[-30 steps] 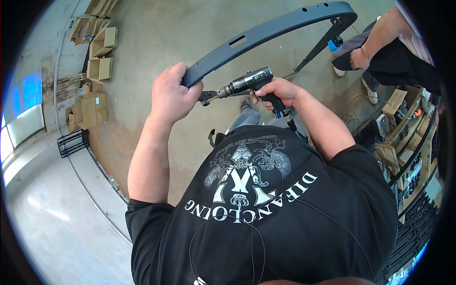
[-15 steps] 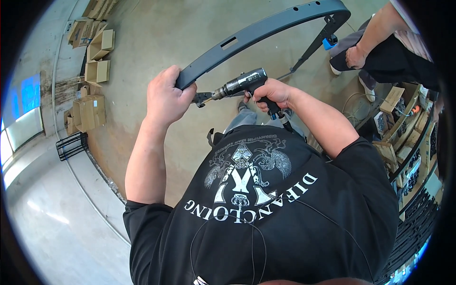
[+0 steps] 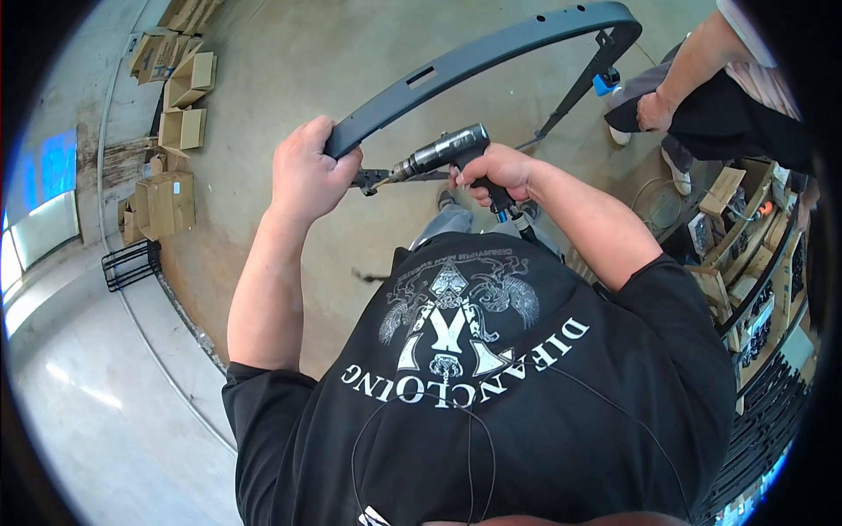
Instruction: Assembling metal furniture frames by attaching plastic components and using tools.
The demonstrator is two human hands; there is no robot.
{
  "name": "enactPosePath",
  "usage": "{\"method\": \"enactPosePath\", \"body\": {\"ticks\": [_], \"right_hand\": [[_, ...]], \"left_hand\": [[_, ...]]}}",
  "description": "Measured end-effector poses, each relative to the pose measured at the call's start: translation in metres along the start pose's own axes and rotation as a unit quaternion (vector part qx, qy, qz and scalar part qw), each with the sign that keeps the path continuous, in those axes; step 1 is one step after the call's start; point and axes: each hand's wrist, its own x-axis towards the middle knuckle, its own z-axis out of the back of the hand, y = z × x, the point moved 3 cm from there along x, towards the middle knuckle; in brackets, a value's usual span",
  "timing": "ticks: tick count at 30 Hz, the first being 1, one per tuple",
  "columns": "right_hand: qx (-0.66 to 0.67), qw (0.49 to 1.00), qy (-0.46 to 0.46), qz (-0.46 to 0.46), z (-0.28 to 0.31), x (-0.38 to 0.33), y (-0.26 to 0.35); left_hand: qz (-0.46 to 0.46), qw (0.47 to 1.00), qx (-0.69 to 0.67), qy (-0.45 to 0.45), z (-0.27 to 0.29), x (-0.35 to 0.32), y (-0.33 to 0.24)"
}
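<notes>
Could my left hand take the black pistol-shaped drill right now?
Probably not as things stand: your left hand is closed around one end of the dark grey curved frame, and your right hand has the drill by its handle.

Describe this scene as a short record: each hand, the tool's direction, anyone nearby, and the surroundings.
Left hand: grips one end of a curved grey frame
Right hand: holds a black pistol-grip drill
Drill bit: points left; contact unclear
Nearby: another person's hand, upper right
Surroundings: cardboard boxes and a black wire rack at the left
</notes>
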Motion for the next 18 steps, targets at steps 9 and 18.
{"method": "enactPosePath", "body": {"ticks": [9,18], "right_hand": [[0.018,1.000,0.004,-0.024,-0.007,-0.007,0.006],[-0.011,0.999,-0.030,-0.008,-0.010,-0.007,0.007]], "left_hand": [[-0.003,1.000,0.011,0.000,0.002,-0.004,-0.004],[-0.003,1.000,0.006,-0.008,0.002,-0.004,-0.004]]}}
